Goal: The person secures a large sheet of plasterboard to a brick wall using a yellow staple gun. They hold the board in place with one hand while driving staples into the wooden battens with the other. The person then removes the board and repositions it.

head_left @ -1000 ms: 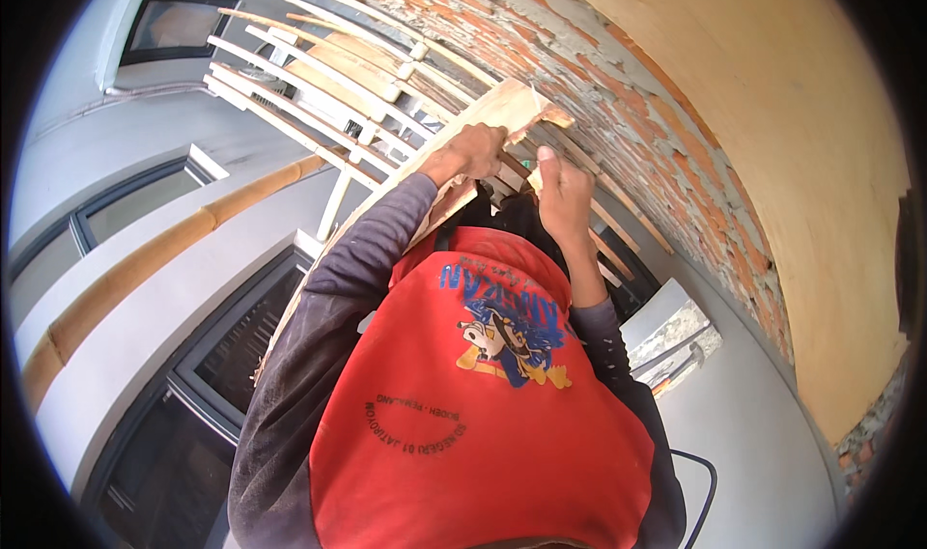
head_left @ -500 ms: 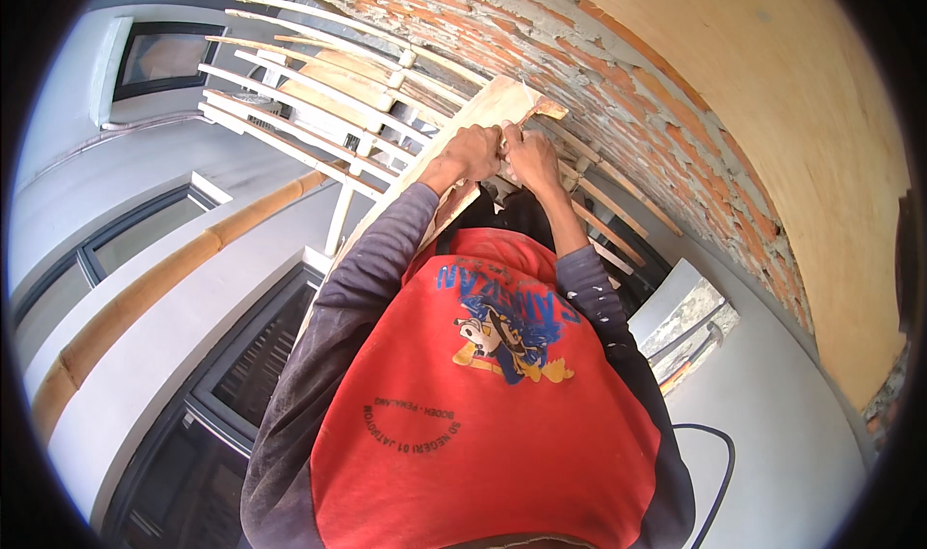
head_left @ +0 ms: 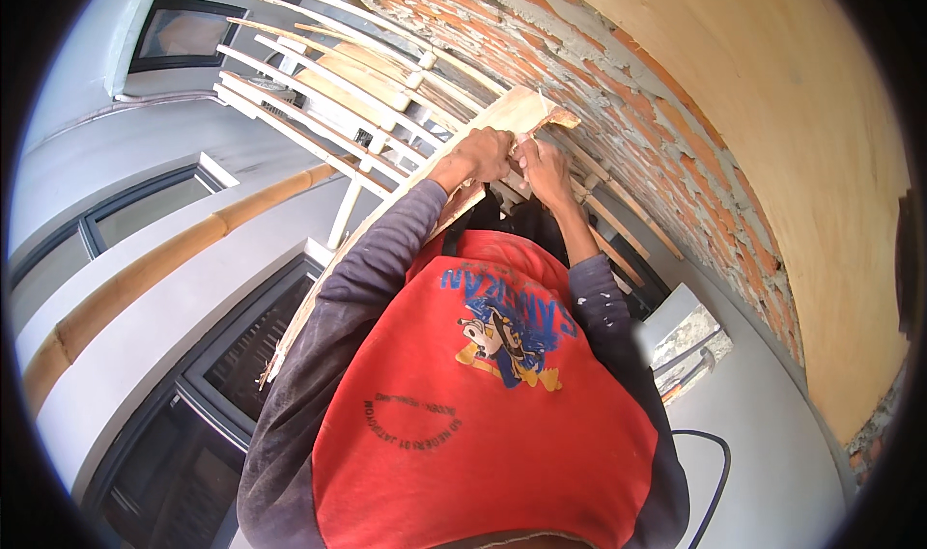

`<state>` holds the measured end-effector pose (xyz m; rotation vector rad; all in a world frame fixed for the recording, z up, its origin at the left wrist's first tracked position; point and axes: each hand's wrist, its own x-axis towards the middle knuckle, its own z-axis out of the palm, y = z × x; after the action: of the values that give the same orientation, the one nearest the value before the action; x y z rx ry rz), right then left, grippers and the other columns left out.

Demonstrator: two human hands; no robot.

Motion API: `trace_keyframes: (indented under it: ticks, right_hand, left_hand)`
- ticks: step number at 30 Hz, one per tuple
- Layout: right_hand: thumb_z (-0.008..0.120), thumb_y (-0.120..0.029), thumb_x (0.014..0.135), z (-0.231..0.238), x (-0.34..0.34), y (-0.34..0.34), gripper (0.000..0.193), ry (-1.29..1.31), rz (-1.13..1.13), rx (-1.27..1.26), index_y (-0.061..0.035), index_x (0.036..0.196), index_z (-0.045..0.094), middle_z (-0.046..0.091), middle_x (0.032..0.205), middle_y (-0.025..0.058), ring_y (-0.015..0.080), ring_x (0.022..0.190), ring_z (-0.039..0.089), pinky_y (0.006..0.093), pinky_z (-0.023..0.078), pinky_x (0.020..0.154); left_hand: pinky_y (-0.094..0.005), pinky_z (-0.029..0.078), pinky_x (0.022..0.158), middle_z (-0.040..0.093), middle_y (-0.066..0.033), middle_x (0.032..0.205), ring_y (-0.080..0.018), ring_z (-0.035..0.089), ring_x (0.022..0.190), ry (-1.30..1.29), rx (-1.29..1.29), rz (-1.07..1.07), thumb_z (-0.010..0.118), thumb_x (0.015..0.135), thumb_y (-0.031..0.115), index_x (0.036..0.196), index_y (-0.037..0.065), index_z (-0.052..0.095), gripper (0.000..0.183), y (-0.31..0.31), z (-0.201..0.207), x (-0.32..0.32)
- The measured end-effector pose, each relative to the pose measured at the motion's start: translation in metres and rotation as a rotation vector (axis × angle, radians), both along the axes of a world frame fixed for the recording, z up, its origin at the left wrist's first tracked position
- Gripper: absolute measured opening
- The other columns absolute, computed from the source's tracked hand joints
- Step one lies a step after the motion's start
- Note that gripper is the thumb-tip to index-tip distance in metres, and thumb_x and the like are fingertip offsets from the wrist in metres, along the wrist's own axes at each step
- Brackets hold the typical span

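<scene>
A long pale wooden board with a rough, splintered end slopes from the brick wall down along my left arm. Over its upper part my left hand is closed, knuckles up and fingers curled. Close beside it, near the board's ragged edge, my right hand is closed in a pinch with the thumb toward the left hand. A small pale bit shows between the two hands, too small to name. My fingertips are mostly hidden, so what each hand grips cannot be made out.
A frame of wooden slats stretches out beyond the board. An exposed brick wall rises at the right, beside a large plywood sheet. A bamboo pole crosses on the left near grey-framed windows. A black cable hangs lower right.
The hands, touching before, now have a small gap between them. My right hand has shifted slightly right and down. The whole view has moved a little.
</scene>
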<state>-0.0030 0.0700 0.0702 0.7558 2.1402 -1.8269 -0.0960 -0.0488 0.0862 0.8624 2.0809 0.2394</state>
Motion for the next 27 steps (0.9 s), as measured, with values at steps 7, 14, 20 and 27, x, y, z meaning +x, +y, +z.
trace_keyframes:
  ticks: [7, 14, 20, 27]
  right_hand:
    - [0.044, -0.038, 0.095, -0.014, -0.007, 0.005, 0.046, 0.102, 0.011, 0.055, 0.0028, 0.079, 0.061, 0.052, 0.063, 0.0031, 0.0100, 0.045, 0.047, 0.0258, 0.043, 0.043]
    - [0.045, -0.034, 0.094, -0.020, -0.001, 0.006, 0.040, -0.040, -0.105, -0.227, 0.0011, 0.083, 0.060, 0.055, 0.065, 0.0050, 0.0133, 0.049, 0.048, 0.0288, 0.043, 0.046]
    - [0.047, -0.023, 0.087, 0.015, -0.025, 0.002, 0.036, -0.031, 0.222, 0.635, 0.0090, 0.078, 0.059, 0.062, 0.077, 0.0272, 0.0437, 0.070, 0.058, 0.0501, 0.045, 0.067]
    - [0.051, -0.031, 0.089, 0.064, -0.027, 0.003, 0.040, -0.041, 0.217, -0.130, 0.0049, 0.082, 0.065, 0.065, 0.082, 0.0249, 0.0410, 0.078, 0.064, 0.0515, 0.047, 0.071]
  left_hand:
    - [-0.0459, 0.049, 0.077, 0.064, -0.0260, 0.084, -0.0408, 0.062, 0.085, 0.057, 0.046, 0.013, 0.055, 0.072, 0.014, 0.100, -0.001, 0.058, 0.033, -0.002, -0.002, -0.003]
    - [-0.0429, 0.050, 0.079, 0.064, -0.0254, 0.091, -0.0382, 0.062, 0.090, 0.027, -0.021, 0.034, 0.059, 0.069, 0.016, 0.099, -0.002, 0.059, 0.035, 0.004, 0.011, 0.000]
    - [-0.0425, 0.050, 0.079, 0.063, -0.0250, 0.092, -0.0373, 0.063, 0.089, 0.080, -0.044, 0.027, 0.061, 0.070, 0.016, 0.100, -0.002, 0.058, 0.035, 0.005, 0.002, 0.004]
    - [-0.0408, 0.051, 0.078, 0.065, -0.0235, 0.090, -0.0368, 0.064, 0.086, 0.020, -0.041, -0.026, 0.061, 0.070, 0.018, 0.098, -0.003, 0.060, 0.034, -0.006, -0.004, -0.010]
